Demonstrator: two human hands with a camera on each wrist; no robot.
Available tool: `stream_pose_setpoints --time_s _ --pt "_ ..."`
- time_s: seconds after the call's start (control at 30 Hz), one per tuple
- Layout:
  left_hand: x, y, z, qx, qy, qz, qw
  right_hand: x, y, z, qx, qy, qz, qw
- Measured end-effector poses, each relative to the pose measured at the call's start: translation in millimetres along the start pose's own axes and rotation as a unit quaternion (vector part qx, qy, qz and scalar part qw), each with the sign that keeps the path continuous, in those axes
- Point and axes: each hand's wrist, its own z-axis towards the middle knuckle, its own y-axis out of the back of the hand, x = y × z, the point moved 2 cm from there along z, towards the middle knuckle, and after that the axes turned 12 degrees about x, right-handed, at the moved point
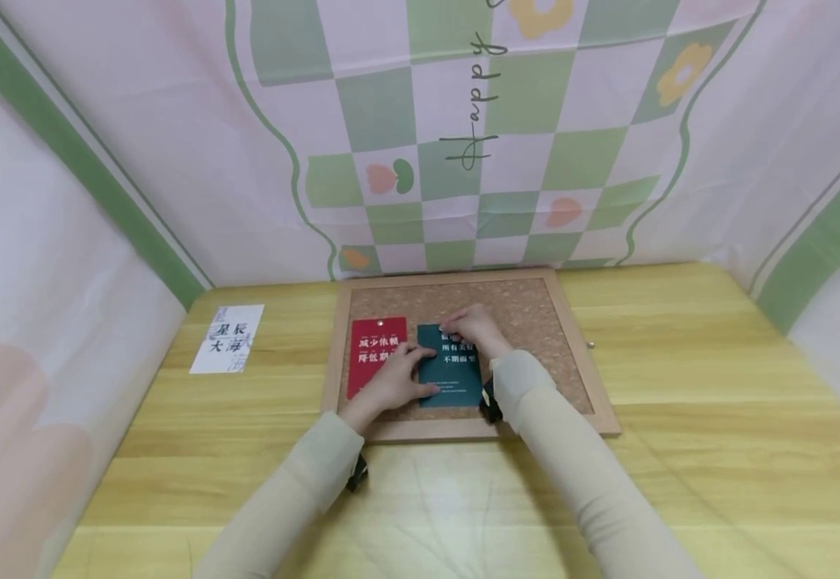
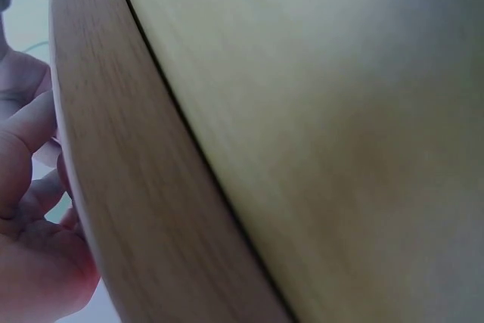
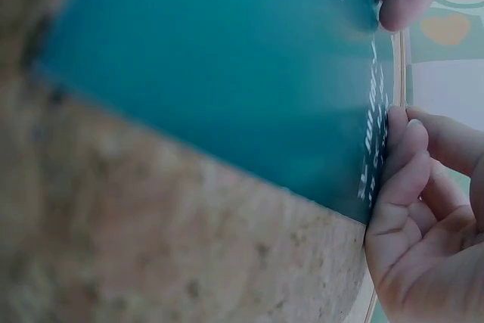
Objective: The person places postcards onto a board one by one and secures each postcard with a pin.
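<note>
A teal card (image 1: 449,378) with white lettering lies on the framed corkboard (image 1: 536,322). My left hand (image 1: 394,378) rests on the card's left side, thumb low and fingers higher, spread apart. At the card's top edge my right hand (image 1: 472,326) pinches a small pale pushpin, mostly hidden by the fingertips. In the right wrist view, curled right fingers (image 3: 408,149) press close on the lettered part of the teal card. Left of it, a red card (image 1: 369,350) hangs from a round white pin (image 1: 380,323), partly covered by my left hand.
On the yellow wood table (image 1: 688,362), a white card (image 1: 228,338) with dark lettering lies left of the board. A small metal fitting (image 1: 590,345) sticks out from the board's right side. A checked curtain (image 1: 456,161) stands right behind the board.
</note>
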Motion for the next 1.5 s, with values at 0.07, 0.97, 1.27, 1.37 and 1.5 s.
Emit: stream_pose_setpoints --time_s 0.07,0.97,1.27,1.37,1.5 --pt "0.1 -0.1 0.4 0.0 0.001 0.0 1.0 0.7 0.6 -1.3 0.002 0.003 0.004 1.0" --pt "-0.3 0.1 1.4 -0.002 0.002 -0.001 1.0 1.9 1.2 -4.5 0.005 -0.002 0.111 0.994" --pt "0.3 -0.1 2.3 0.003 0.005 -0.003 1.0 0.7 2.1 -0.2 0.009 -0.01 0.146 0.989" --pt "1.2 -0.2 3.3 0.003 0.006 -0.001 1.0 0.7 1.9 0.8 0.008 -0.017 0.154 0.988" --pt "2.1 -0.3 4.1 0.002 0.005 0.001 1.0 0.5 1.6 0.8 0.011 -0.019 0.158 0.987"
